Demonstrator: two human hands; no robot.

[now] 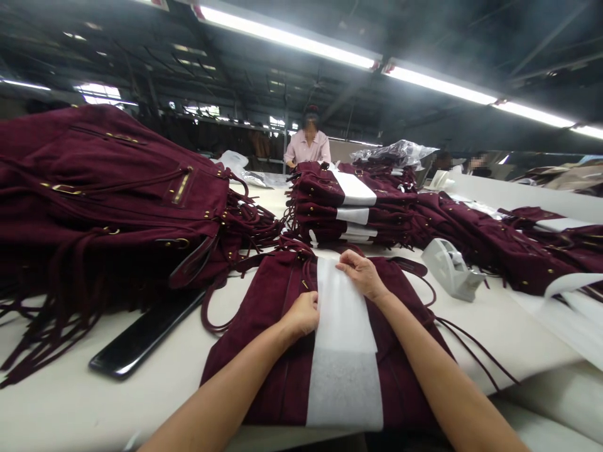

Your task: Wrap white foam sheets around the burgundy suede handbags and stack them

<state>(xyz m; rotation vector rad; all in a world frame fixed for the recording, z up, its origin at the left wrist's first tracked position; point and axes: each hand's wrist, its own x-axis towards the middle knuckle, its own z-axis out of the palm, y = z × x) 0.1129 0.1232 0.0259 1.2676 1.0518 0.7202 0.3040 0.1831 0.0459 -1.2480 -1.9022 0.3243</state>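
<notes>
A burgundy suede-look bag lies flat on the table in front of me, its thin cords looping out at both sides. Down its middle runs a white foam wrapping strip, with one layer overlapping another. My left hand is closed at the strip's left edge, fingers curled in. Higher up, my right hand pinches the strip near its top right edge. The fingertips of the left hand are partly hidden.
Large burgundy bags with fringes are heaped at left, beside a shiny black long object. Wrapped bags are stacked ahead. A grey tape dispenser stands right, near white foam sheeting. Across the table is a person.
</notes>
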